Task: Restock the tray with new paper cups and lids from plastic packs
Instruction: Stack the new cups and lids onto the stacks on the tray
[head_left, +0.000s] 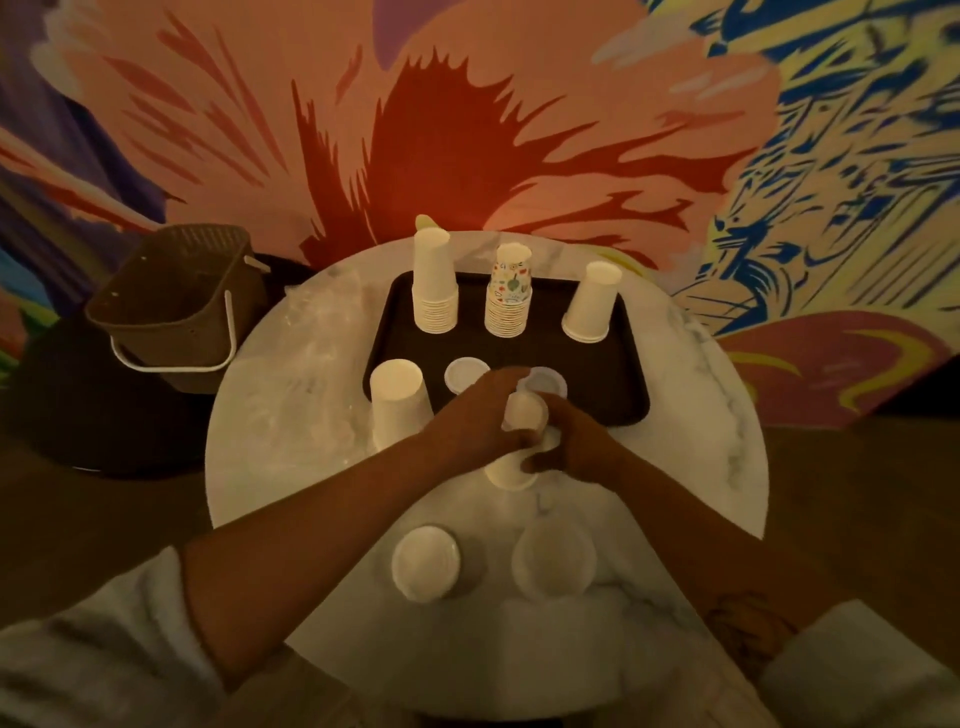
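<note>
Marble table (701, 467); left hand (480, 415) and right hand (579, 441) grip cup stack (524, 414).

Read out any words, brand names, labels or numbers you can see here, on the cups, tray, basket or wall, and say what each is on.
No readable text anywhere in this view.
Patterned cup stack: coloured printed shapes, too blurred to tell letters from pictures.
Wall mural: blue strokes, no legible letters.
White cup stacks, held paper cup, black tray, basket: no print visible.
</note>
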